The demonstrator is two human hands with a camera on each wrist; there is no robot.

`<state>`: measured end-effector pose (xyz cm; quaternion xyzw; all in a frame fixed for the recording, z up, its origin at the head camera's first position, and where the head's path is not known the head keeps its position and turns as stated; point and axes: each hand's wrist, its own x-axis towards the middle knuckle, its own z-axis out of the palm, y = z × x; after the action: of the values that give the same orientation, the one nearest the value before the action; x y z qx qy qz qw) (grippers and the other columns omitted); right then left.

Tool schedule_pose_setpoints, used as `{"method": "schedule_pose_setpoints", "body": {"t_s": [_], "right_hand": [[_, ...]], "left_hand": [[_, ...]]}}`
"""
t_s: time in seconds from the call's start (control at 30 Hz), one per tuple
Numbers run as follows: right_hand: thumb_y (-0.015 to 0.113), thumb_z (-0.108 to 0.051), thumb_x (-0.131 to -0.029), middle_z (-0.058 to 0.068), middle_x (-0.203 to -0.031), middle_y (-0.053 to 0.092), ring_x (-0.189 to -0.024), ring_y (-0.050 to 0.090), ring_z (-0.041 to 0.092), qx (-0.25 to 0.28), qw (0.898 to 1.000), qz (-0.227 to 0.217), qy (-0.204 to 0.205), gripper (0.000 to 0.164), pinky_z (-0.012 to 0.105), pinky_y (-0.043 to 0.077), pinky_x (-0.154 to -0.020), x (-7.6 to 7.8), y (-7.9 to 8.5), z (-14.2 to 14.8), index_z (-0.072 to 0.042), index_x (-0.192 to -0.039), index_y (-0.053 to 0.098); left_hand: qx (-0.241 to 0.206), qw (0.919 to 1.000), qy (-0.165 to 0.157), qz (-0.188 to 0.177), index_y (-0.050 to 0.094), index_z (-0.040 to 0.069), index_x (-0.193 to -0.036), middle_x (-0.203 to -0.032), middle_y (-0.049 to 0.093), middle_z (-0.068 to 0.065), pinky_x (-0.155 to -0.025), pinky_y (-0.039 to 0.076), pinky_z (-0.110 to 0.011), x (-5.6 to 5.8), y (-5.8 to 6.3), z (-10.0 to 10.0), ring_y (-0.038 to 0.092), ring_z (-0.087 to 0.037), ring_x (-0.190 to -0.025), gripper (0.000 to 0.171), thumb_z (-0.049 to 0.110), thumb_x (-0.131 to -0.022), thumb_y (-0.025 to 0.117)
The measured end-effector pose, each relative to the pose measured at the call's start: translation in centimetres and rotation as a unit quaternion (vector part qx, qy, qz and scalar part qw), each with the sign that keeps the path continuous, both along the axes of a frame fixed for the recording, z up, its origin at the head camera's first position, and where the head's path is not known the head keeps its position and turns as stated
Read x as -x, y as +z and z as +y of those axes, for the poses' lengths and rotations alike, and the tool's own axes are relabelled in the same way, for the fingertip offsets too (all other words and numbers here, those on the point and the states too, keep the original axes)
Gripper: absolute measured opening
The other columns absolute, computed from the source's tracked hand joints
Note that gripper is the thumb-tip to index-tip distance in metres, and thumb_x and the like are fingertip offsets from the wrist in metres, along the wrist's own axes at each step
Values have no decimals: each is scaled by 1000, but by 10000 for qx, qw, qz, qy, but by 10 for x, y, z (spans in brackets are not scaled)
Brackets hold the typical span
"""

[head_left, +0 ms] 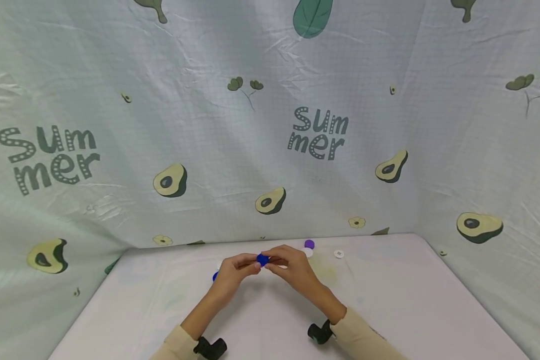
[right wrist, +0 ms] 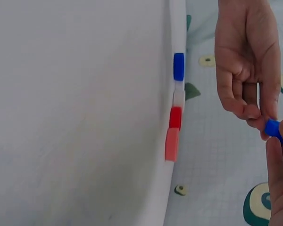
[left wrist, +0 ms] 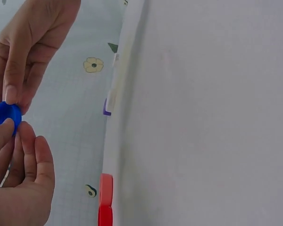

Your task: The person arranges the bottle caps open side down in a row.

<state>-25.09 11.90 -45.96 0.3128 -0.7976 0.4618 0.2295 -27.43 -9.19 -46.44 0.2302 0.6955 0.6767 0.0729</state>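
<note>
A small blue bottle cap [head_left: 263, 260] is held up above the table between both hands. My left hand [head_left: 228, 280] pinches it from the left with thumb and fingers. From the right, my right hand [head_left: 298, 272] pinches the same cap. In the left wrist view the blue cap [left wrist: 8, 113] shows its hollow side, with the left thumb against it. The right wrist view gives only part of the blue cap [right wrist: 272, 127], as fingertips cover the rest.
On the table [head_left: 409, 290], a purple cap [head_left: 309, 244] and two white caps lie behind my right hand. Another blue cap [head_left: 215, 276] sits beside my left hand. A red cap [right wrist: 175, 117] and a pink cap [right wrist: 171, 145] show in the right wrist view. A patterned sheet [head_left: 225, 150] hangs behind.
</note>
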Motion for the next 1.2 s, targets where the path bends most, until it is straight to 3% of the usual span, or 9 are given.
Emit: {"method": "schedule_pose_setpoints", "body": {"t_s": [0.17,0.37,0.5,0.77,1.07,1.2], "right_hand": [[79,-4,-87,5,-110,73,-93,73,15,-73,9997,-229,-104,35,20,57,-83,1,0,-12,-5,-121,72],[80,-10,-87,5,-107,74,-89,72,12,-49,9989,-365,-300,32,19,58,-80,1,0,-20,-5,-117,73],[80,-13,-88,6,-105,74,-89,71,11,-63,9982,-550,-233,30,19,58,-79,1,2,-26,-3,-116,75],[77,-15,-91,8,-107,76,-88,72,9,-368,9945,-965,-165,30,17,57,-77,8,0,-43,-3,-118,75],[76,-17,-92,7,-102,77,-86,73,9,-636,9920,-1059,-280,28,17,57,-73,23,0,-61,-3,-117,75],[77,-17,-92,6,-99,78,-82,72,8,-647,9882,-1330,-385,28,17,57,-69,26,0,-67,-4,-116,76]], "left_hand": [[-76,9995,159,268,64,-6,-127,-101,73,-12,-89,57,-26,-1,0,-12,72,-24,-97,37,9,-94,73],[427,9950,457,777,71,5,-124,-101,74,-10,-86,57,-23,-3,3,-22,72,-17,-95,35,14,-91,77],[657,9915,613,936,73,6,-120,-102,74,-11,-84,58,-24,-4,4,-31,71,-17,-93,33,11,-88,80],[1376,9718,1121,1555,77,7,-113,-98,73,-6,-73,57,-21,-4,7,-46,68,-11,-82,29,7,-84,82],[1645,9638,1298,1647,75,1,-113,-104,75,-11,-79,59,-24,6,7,-58,72,-20,-89,30,2,-84,81],[1724,9633,1368,1534,76,1,-112,-103,76,-11,-79,60,-26,8,5,-63,74,-22,-91,28,5,-85,81]]}}
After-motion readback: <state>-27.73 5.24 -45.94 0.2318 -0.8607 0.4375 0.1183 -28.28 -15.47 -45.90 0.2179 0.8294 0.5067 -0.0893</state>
